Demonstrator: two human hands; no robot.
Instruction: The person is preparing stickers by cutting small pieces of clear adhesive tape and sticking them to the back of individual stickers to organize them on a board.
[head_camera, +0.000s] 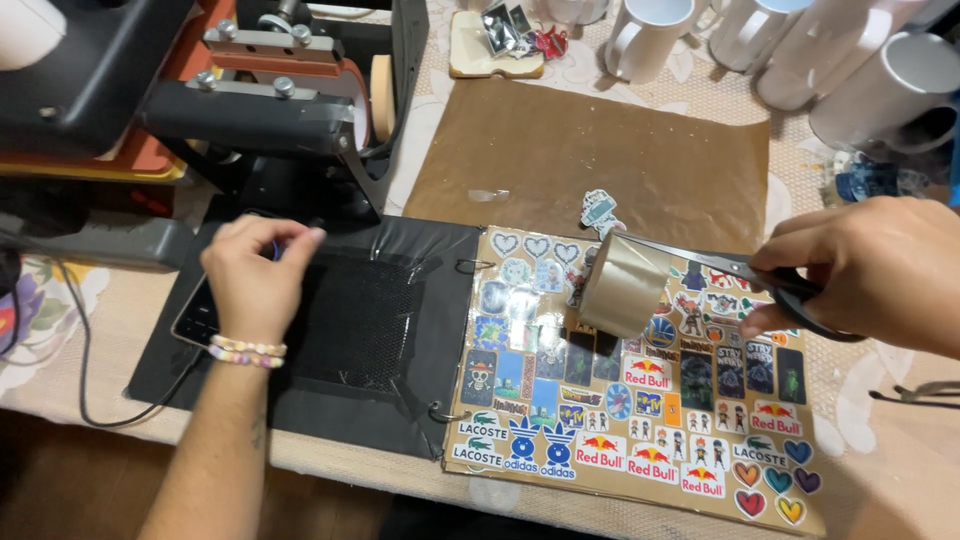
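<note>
My right hand (865, 280) grips black-handled scissors (735, 268), blades pointing left. At the blade tips a curled, glossy tan sheet (625, 285) stands up over an open ring-binder page (640, 400) covered with several colourful stickers. My left hand (255, 285) rests on the black binder cover (380, 330), fingers pinched on a small blue piece (275, 250) too small to identify. A beaded bracelet circles that wrist. A dark phone (195, 318) lies partly under the left hand.
A brown paper sheet (600, 150) lies behind the binder, with a loose cut-out sticker (598, 210) on it. Several white mugs (645, 35) stand at the back right. A black and orange press machine (250, 100) fills the back left. A cable (80, 350) runs along the left edge.
</note>
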